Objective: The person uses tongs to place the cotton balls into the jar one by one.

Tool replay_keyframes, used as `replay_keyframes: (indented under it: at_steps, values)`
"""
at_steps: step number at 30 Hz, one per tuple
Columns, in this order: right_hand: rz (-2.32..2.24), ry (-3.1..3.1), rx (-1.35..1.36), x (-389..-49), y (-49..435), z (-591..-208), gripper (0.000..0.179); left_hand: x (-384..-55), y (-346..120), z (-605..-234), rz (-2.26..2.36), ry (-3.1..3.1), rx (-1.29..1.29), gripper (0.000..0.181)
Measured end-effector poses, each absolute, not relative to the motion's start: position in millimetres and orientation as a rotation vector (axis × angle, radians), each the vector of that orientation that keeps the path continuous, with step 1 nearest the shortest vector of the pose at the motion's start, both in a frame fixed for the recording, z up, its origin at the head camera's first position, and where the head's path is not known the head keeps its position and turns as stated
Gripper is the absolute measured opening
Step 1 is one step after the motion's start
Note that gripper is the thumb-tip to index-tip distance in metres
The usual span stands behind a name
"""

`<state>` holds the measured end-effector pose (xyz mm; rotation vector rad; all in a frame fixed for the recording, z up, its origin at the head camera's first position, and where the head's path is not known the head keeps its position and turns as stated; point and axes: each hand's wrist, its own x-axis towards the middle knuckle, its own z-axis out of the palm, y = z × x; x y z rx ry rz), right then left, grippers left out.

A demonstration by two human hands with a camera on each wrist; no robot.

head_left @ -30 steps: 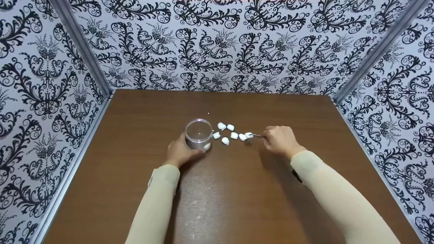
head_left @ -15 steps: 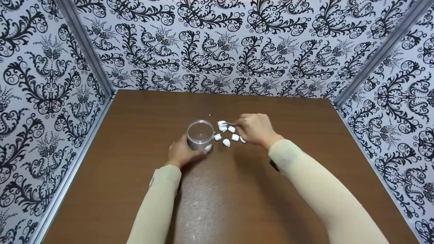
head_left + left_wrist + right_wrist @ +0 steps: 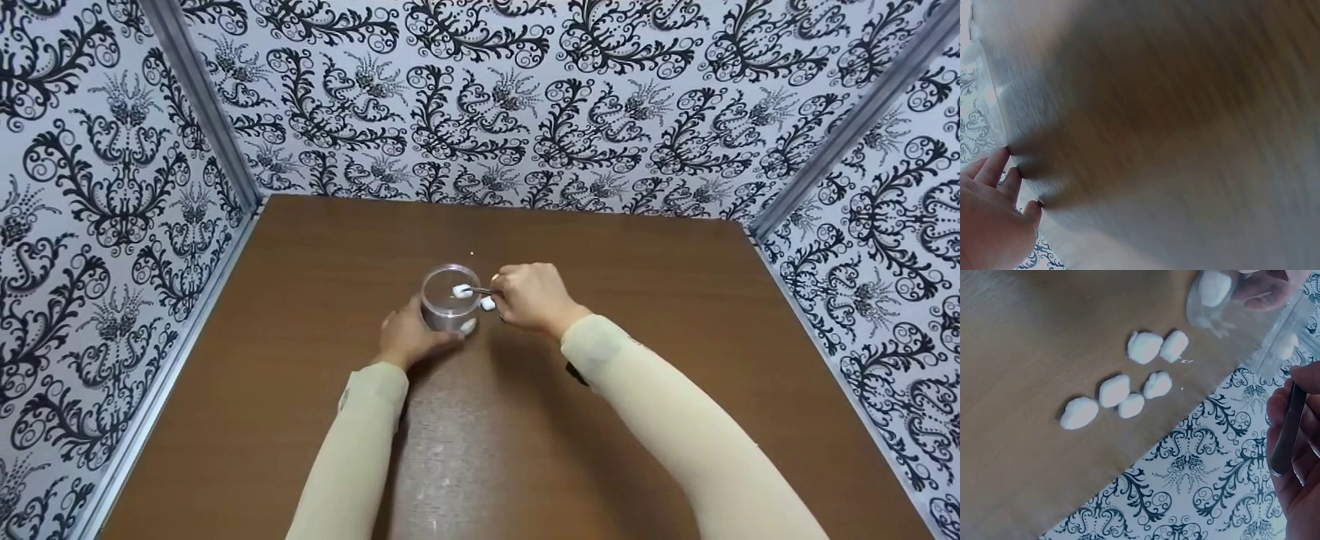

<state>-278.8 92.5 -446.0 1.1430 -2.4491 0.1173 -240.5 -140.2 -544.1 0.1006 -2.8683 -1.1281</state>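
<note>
My left hand [image 3: 412, 334] grips a clear plastic jar [image 3: 442, 321] around its side. Inside the jar, low down, lies a white cotton ball [image 3: 1214, 288]. My right hand [image 3: 532, 296] pinches metal tweezers [image 3: 1289, 433], whose tips hold another cotton ball [image 3: 460, 290]. That ball overlaps the jar's open mouth in the head view. Several loose cotton balls [image 3: 1145, 347] lie on the table in the right wrist view; the head view shows one [image 3: 488, 303] beside the jar, the others hidden behind my right hand. In the left wrist view only the left fingers [image 3: 1012, 183] show clearly.
A brown wooden table [image 3: 315, 247] spreads under both arms. Patterned white and black walls [image 3: 495, 105] with grey metal corner posts [image 3: 202, 105] enclose its back and sides. A tiny white speck [image 3: 472, 253] lies behind the jar.
The right hand has moved left with the tweezers and a cotton ball, from the right end of the loose balls, past the back ones, to the jar's mouth. The left hand keeps its grip.
</note>
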Motion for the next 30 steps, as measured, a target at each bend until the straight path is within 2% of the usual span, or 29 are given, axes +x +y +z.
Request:
replay_keyframes:
  at_steps: [16,23,30]
  values:
    - [0.129,-2.502,1.123,-280.2,109.7,-440.0,0.006,-243.5,-138.5,-544.6,-1.164,-2.883,0.086,0.107]
    - [0.138,-2.530,1.043,-283.8,152.1,-437.0,0.013,-240.7,-139.4,-543.0,-1.168,-2.892,0.091,0.107]
    - [0.066,-2.543,1.000,-285.5,204.5,-458.1,0.011,-240.6,-141.4,-543.9,-1.158,-2.903,0.103,0.108]
